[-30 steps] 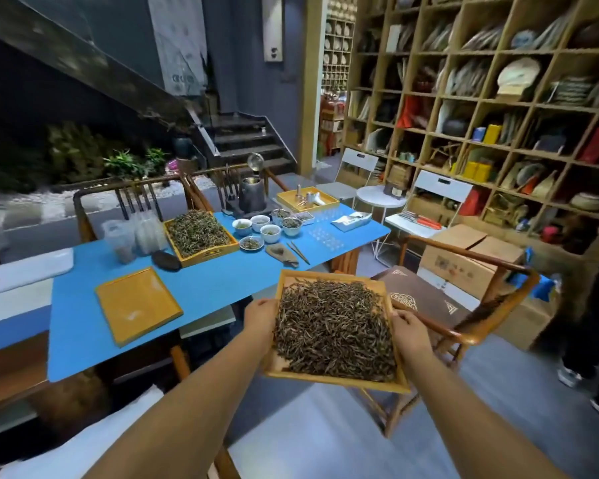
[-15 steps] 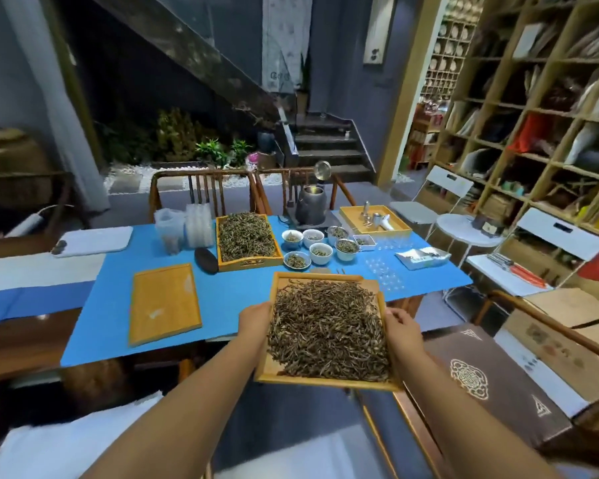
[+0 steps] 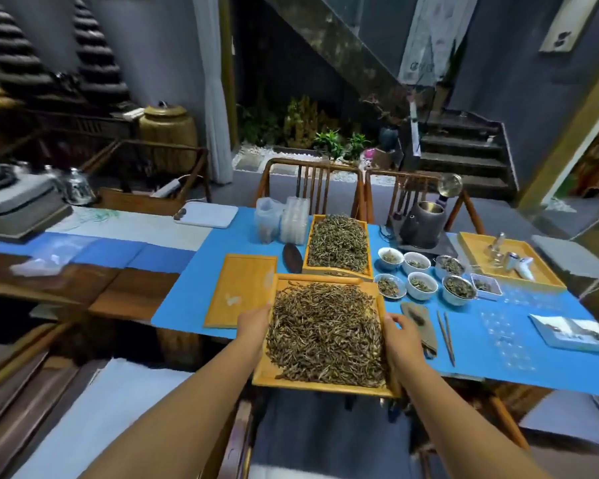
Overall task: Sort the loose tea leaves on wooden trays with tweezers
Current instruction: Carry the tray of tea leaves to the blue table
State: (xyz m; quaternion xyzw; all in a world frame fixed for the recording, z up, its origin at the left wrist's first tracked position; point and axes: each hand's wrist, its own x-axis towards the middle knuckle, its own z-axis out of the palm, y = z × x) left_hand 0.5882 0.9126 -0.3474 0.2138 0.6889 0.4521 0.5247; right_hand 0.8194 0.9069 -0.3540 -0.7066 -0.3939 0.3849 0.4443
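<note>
I hold a wooden tray [image 3: 325,385] heaped with dark loose tea leaves [image 3: 325,331] over the near edge of the blue table mat [image 3: 187,302]. My left hand [image 3: 255,326] grips its left side and my right hand [image 3: 403,335] grips its right side. Behind it stands a second wooden tray [image 3: 338,271] full of greener leaves. An empty wooden tray [image 3: 241,288] lies to the left. Thin wooden tweezers [image 3: 446,335] lie on the mat to my right, beside a folded brown cloth [image 3: 421,323].
Several small white bowls [image 3: 419,283] of tea stand right of the trays. A dark kettle [image 3: 422,224] and a tray of utensils [image 3: 509,262] sit at the back right. Plastic containers [image 3: 281,223] stand behind, wooden chairs [image 3: 312,184] beyond the table, a white dish [image 3: 574,333] at far right.
My view has swung left and closer to the table. The tray in my hands has come forward over the mat's near edge, just in front of the second tray.
</note>
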